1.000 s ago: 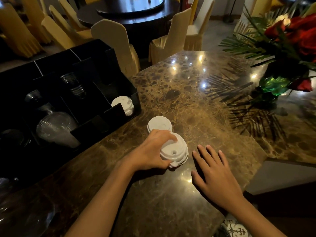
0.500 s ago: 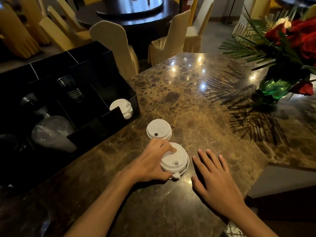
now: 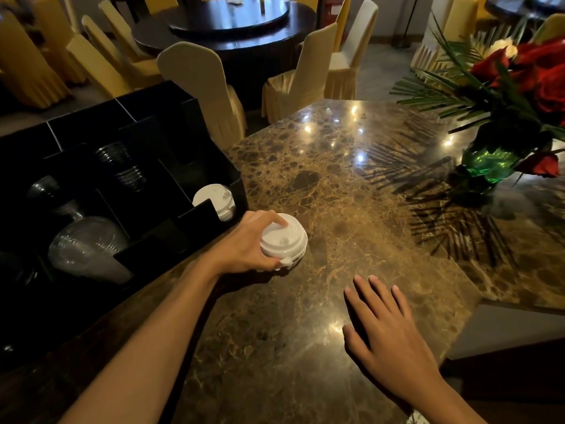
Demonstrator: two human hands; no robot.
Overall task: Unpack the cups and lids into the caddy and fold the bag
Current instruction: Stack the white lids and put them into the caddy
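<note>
My left hand (image 3: 244,243) grips a small stack of white cup lids (image 3: 286,238) just above the marble table (image 3: 351,215), right beside the front corner of the black caddy (image 3: 171,224). Inside the caddy's near right compartment stands another stack of white lids (image 3: 214,197). Clear plastic cups (image 3: 88,249) lie in the left compartments, and a darker stack of clear cups (image 3: 122,166) lies further back. My right hand (image 3: 388,338) hovers flat and open over the table nearer to me, holding nothing. No bag is in view.
A green vase of red roses and palm fronds (image 3: 495,166) stands at the table's right. Cloth-covered chairs (image 3: 198,84) and a dark round table (image 3: 226,22) lie beyond the far edge. The table's edge drops off at the right front.
My left hand has carried the lid stack left and away from me, onto the single lid that lay on the table, close to the caddy. My right hand stayed over the table.
</note>
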